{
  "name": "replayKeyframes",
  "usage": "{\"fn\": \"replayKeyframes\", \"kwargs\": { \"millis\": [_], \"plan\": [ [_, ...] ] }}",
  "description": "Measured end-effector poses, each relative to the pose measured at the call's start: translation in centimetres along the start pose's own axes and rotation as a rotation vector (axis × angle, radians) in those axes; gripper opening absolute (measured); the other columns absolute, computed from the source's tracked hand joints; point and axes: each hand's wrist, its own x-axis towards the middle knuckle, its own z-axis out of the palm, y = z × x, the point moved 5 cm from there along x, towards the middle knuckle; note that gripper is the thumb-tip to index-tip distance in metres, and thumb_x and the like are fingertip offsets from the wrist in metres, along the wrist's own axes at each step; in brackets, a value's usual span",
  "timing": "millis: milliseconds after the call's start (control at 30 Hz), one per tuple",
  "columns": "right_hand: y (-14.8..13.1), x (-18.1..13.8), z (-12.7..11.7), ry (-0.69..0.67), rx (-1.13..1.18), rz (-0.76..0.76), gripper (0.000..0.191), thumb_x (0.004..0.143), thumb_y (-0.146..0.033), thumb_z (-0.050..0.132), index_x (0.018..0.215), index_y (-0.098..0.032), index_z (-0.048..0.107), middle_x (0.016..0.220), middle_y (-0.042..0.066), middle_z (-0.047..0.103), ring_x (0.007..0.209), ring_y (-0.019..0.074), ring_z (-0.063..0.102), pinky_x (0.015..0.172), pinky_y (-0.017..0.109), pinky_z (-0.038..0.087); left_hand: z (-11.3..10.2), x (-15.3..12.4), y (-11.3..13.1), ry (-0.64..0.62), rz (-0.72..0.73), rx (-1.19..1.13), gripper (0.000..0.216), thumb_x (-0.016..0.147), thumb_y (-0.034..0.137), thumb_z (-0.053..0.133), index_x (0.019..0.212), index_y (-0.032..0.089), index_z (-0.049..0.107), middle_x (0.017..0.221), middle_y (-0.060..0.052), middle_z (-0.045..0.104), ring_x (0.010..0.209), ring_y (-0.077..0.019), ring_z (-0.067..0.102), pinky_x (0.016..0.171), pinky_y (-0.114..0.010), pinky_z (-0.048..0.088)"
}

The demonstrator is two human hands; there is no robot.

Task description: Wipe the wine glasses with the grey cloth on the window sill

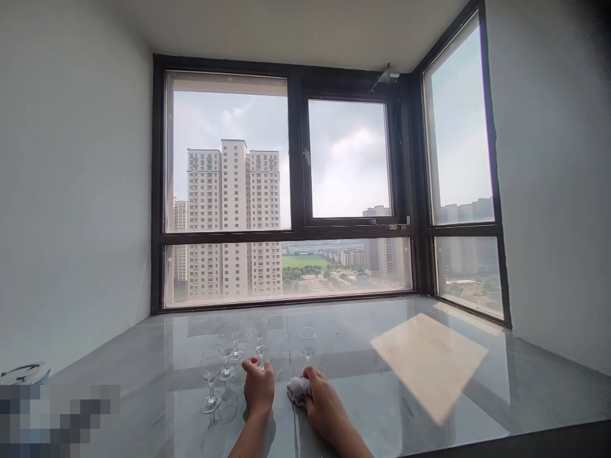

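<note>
Several small clear stemmed glasses stand on a glossy grey marble sill (429, 394) below a big window. My left hand (258, 387) is closed around the foot and stem of one small glass (260, 353). My right hand (323, 402) lies just to the right, fingers curled on a crumpled white cloth (298, 388). One glass (308, 343) stands alone just beyond the cloth. Other glasses (227, 360) cluster left of my left hand, the nearest one (210, 381) at the front left.
A dark-framed corner window (296, 191) rises at the far edge of the sill, with white walls on both sides. A sunlit patch (429, 362) lies on the sill to the right. A white round object (26, 374) sits at the far left edge.
</note>
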Motion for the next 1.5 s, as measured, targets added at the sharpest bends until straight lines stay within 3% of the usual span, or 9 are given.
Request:
{"fn": "replayKeyframes", "kwargs": {
  "millis": [267, 600, 833, 1133, 1333, 1500],
  "plan": [
    [1.1, 0.7, 0.6, -0.03, -0.115, 0.106, 0.036, 0.076, -0.008, 0.047, 0.108, -0.02, 0.058, 0.097, 0.008, 0.074, 0.09, 0.0245, 0.069, 0.075, 0.029, 0.041, 0.3, -0.2, 0.1, -0.065, 0.055, 0.007, 0.052, 0.098, 0.032, 0.041, 0.146, 0.02, 0.024, 0.137, -0.014, 0.067, 0.113, -0.0232, 0.071, 0.086, -0.031, 0.049],
    [4.5, 3.0, -1.2, 0.072, -0.144, 0.251, 0.031, 0.082, -0.013, 0.049, 0.109, -0.019, 0.062, 0.102, 0.013, 0.075, 0.094, 0.0277, 0.07, 0.078, 0.033, 0.043, 0.4, -0.4, 0.4, -0.129, 0.097, 0.066, 0.051, 0.095, 0.026, 0.047, 0.145, 0.022, 0.034, 0.13, -0.011, 0.072, 0.121, -0.021, 0.067, 0.091, -0.03, 0.046],
    [7.1, 4.4, -1.9, 0.134, -0.162, 0.368, 0.029, 0.087, -0.015, 0.047, 0.113, -0.019, 0.057, 0.106, 0.014, 0.073, 0.096, 0.0271, 0.069, 0.078, 0.033, 0.042, 0.8, -0.6, 0.2, -0.175, 0.151, 0.046, 0.041, 0.092, 0.022, 0.05, 0.133, 0.023, 0.049, 0.11, -0.004, 0.077, 0.108, -0.0165, 0.071, 0.087, -0.024, 0.046],
    [8.4, 5.2, -1.8, 0.164, -0.127, 0.386, 0.024, 0.086, -0.016, 0.046, 0.107, -0.019, 0.057, 0.099, 0.014, 0.073, 0.09, 0.0284, 0.069, 0.074, 0.033, 0.043, 1.4, -0.4, -0.5, -0.241, 0.113, 0.058, 0.034, 0.095, 0.022, 0.05, 0.128, 0.023, 0.056, 0.11, -0.004, 0.076, 0.099, -0.015, 0.071, 0.08, -0.021, 0.044],
    [7.5, 4.0, -2.2, 0.219, -0.041, 0.341, 0.02, 0.085, -0.019, 0.044, 0.102, -0.024, 0.052, 0.092, 0.009, 0.073, 0.089, 0.0243, 0.071, 0.076, 0.03, 0.046, 0.6, -1.3, 1.1, -0.298, 0.198, 0.139, 0.017, 0.096, 0.021, 0.048, 0.099, 0.024, 0.065, 0.104, -0.004, 0.077, 0.098, -0.0178, 0.07, 0.079, -0.024, 0.042],
    [5.2, 1.7, -2.2, 0.362, 0.19, 0.226, 0.013, 0.079, -0.031, 0.052, 0.091, -0.026, 0.049, 0.078, 0.004, 0.072, 0.072, 0.0236, 0.068, 0.07, 0.031, 0.049, 0.7, -2.1, 2.4, -0.298, 0.337, 0.226, 0.024, 0.096, 0.021, 0.046, 0.103, 0.022, 0.069, 0.107, -0.006, 0.076, 0.105, -0.022, 0.067, 0.087, -0.029, 0.041]
  ]
}}
